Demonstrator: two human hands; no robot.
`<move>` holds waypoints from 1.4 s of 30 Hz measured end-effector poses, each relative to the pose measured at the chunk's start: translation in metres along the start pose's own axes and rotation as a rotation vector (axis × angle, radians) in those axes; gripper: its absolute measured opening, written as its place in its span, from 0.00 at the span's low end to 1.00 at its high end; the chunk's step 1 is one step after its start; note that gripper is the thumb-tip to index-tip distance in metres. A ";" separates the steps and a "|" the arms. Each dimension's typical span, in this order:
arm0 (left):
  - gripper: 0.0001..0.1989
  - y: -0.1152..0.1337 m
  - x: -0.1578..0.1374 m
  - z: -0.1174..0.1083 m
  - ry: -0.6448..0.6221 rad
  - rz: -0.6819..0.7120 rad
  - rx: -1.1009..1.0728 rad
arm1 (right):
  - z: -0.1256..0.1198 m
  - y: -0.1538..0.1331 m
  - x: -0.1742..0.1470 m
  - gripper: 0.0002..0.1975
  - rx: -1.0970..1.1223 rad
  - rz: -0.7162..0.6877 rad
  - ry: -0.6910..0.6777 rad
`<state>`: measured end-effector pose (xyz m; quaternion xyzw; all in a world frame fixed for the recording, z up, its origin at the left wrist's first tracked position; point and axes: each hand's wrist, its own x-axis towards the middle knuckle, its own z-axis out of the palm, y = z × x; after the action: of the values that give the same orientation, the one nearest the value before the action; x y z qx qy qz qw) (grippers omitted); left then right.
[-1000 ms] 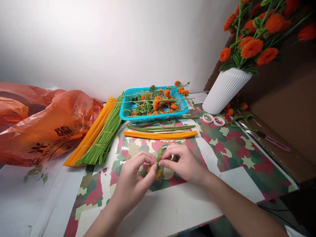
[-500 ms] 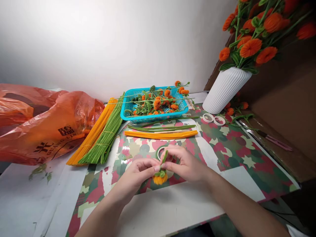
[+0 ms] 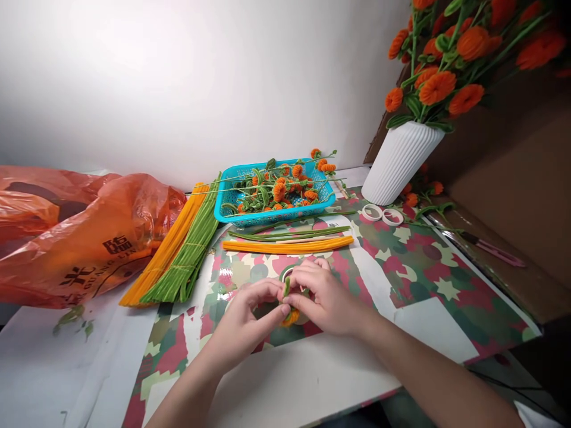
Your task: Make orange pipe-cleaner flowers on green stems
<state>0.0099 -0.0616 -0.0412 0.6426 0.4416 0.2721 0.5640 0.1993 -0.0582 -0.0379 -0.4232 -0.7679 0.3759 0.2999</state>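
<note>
Between my two hands is a small yellow-orange pipe-cleaner flower [image 3: 291, 318], its head hanging down and partly hidden by my fingers. Its short green stem [image 3: 286, 286] points up. My left hand [image 3: 252, 318] pinches the stem with thumb and forefinger from the left. From the right, my right hand [image 3: 323, 297] is closed on the same stem, fingertips bunched together. A roll of green tape [image 3: 286, 271] lies on the table right behind my fingers, partly covered by them.
Orange and green pipe-cleaner flowers fill a blue basket [image 3: 229, 219]. Yellow strips [image 3: 288, 244] lie before it, green bundles [image 3: 191, 255] and an orange plastic bag [image 3: 111, 238] to the left. Right are a white vase [image 3: 399, 166], two white rolls [image 3: 382, 214] and a pink cutter [image 3: 499, 252].
My fingers have closed in around the flower, covering more of its head and green base. The right hand has shifted slightly left. The whole view has turned a little.
</note>
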 end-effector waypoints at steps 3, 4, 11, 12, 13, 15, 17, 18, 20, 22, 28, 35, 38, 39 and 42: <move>0.10 -0.004 0.000 -0.004 -0.133 -0.123 -0.196 | -0.003 0.000 -0.001 0.08 0.058 -0.049 -0.047; 0.10 -0.005 -0.001 -0.006 -0.170 -0.165 -0.246 | -0.005 0.000 -0.001 0.08 0.076 -0.073 -0.077; 0.13 -0.006 0.000 -0.008 -0.370 -0.338 -0.558 | -0.012 0.005 0.000 0.09 0.166 -0.162 -0.219; 0.13 -0.006 0.001 -0.008 -0.396 -0.357 -0.585 | -0.012 0.005 0.000 0.08 0.201 -0.162 -0.214; 0.14 -0.006 0.001 -0.008 -0.414 -0.374 -0.601 | -0.011 0.006 0.000 0.07 0.239 -0.161 -0.209; 0.13 -0.006 0.002 -0.007 -0.394 -0.385 -0.583 | -0.010 0.006 0.000 0.06 0.298 -0.149 -0.203; 0.13 -0.005 0.002 -0.006 -0.274 -0.330 -0.509 | -0.009 0.005 0.001 0.08 0.281 -0.109 -0.162; 0.13 -0.004 0.002 -0.006 -0.190 -0.281 -0.465 | -0.008 0.005 0.001 0.09 0.241 -0.080 -0.123; 0.13 0.000 0.003 -0.004 -0.057 -0.173 -0.358 | -0.006 0.004 0.002 0.10 0.134 -0.027 -0.033; 0.13 0.003 0.004 -0.003 -0.010 -0.094 -0.215 | -0.002 0.004 0.002 0.11 0.052 0.002 0.035; 0.11 0.004 0.002 -0.010 -0.118 -0.155 -0.119 | -0.002 0.003 0.001 0.08 0.024 -0.011 -0.007; 0.12 -0.008 -0.004 -0.005 -0.409 -0.325 -0.596 | -0.010 0.004 -0.002 0.03 0.210 -0.173 -0.189; 0.13 -0.008 -0.002 -0.001 -0.405 -0.365 -0.652 | -0.010 0.005 -0.001 0.05 0.303 -0.139 -0.187; 0.14 -0.008 -0.001 0.000 -0.344 -0.351 -0.630 | -0.010 0.004 0.000 0.05 0.316 -0.102 -0.181; 0.18 -0.005 0.002 0.002 -0.036 -0.161 -0.432 | -0.008 0.003 0.002 0.08 0.223 0.001 -0.084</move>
<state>0.0110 -0.0608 -0.0465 0.4743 0.4126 0.3029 0.7163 0.2058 -0.0533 -0.0357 -0.3716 -0.7330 0.4765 0.3122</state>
